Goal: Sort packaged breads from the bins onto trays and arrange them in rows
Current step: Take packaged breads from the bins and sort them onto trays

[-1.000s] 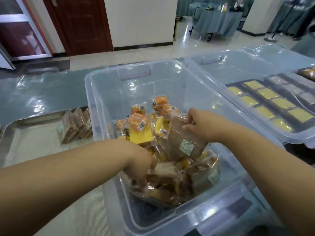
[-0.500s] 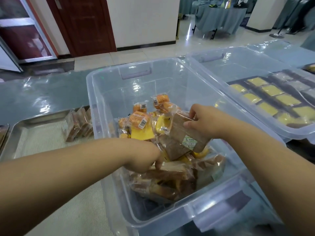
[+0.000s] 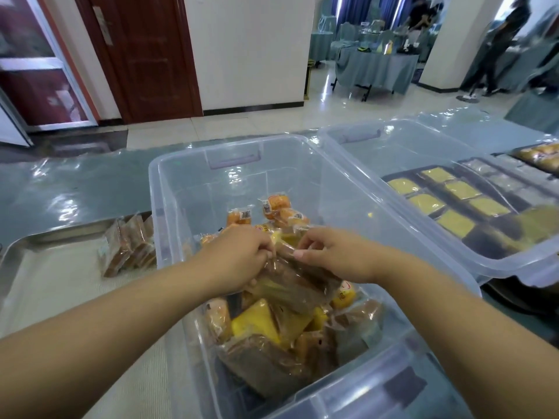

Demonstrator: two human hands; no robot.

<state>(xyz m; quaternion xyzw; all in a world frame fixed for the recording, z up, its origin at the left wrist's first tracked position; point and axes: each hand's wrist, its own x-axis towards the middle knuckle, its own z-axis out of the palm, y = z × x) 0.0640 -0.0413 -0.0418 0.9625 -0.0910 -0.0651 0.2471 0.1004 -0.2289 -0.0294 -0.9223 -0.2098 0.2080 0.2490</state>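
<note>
at the far left, a metal tray carries a few brown bread packs stood on edge, just beside the clear bin. over the bin's heap of wrapped breads, the left hand curls its fingers round one end of a brown pack, while the right hand pinches the same pack's wrapper from the other side. further right stands a second bin; through it shows a dark tray with yellow breads in rows.
</note>
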